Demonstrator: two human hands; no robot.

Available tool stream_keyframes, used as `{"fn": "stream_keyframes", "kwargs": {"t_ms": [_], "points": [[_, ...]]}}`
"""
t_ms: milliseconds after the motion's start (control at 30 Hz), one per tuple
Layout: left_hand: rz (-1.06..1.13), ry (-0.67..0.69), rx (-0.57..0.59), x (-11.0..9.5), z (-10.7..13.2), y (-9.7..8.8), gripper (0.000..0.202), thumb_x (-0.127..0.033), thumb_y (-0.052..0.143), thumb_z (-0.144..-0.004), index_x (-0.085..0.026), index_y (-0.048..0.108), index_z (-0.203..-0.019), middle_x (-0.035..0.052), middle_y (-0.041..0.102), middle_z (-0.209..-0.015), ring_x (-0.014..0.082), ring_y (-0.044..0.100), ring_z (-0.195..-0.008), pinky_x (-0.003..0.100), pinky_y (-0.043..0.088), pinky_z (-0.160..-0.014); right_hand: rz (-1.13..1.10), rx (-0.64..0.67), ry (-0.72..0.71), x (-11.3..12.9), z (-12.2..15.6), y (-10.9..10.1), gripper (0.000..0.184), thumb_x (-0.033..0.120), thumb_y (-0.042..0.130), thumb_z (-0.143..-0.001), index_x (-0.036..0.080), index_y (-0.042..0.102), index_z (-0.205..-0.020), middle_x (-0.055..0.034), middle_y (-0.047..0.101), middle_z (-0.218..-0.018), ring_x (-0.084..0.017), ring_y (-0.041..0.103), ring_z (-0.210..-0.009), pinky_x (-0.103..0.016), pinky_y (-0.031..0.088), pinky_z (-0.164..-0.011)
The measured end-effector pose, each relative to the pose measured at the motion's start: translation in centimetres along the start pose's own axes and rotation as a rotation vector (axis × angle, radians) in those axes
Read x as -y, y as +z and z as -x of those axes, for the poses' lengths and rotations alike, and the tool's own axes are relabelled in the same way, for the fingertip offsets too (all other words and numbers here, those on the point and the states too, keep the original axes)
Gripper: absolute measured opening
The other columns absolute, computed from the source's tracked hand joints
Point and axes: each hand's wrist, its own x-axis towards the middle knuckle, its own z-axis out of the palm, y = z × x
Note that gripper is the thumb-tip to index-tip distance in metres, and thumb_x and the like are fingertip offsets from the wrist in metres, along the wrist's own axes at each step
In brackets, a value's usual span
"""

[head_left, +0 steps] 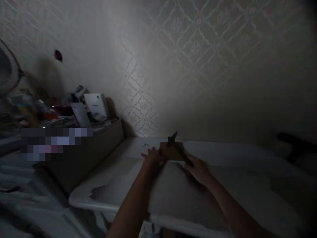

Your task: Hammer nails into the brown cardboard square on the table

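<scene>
The room is dim. My right hand (199, 170) is closed around a dark, thin pen-like tool (177, 148) that points up and away toward the wall. My left hand (154, 155) rests on the white table (119, 185), fingers against the left edge of a small brown flat piece (172, 150), perhaps cardboard. The tool's lower part crosses over that piece. Whether the left fingers pinch it or only press on it is unclear.
A lower cabinet (99, 145) at the left carries cluttered boxes, white cards (95, 104) and bottles. A fan's edge (7, 71) shows at far left. A patterned wall stands behind the table. A dark object (294, 142) lies at far right.
</scene>
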Motion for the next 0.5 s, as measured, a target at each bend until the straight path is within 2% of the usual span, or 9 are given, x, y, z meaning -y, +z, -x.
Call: {"fn": "stream_keyframes", "kwargs": {"t_ms": [500], "points": [[0.020,0.004,0.005,0.10,0.00,0.10,0.082,-0.071,0.048,-0.079,-0.034,0.031,-0.149,0.0142,0.020,-0.160,0.0447,0.011,-0.145,0.077,0.010,-0.102,0.032,0.025,0.019,0.41,0.03,-0.12,0.062,0.017,0.057,-0.081,0.029,0.049,-0.141,-0.0036,0.064,-0.131,-0.026,0.061,-0.117,-0.039,0.048,-0.097]]}}
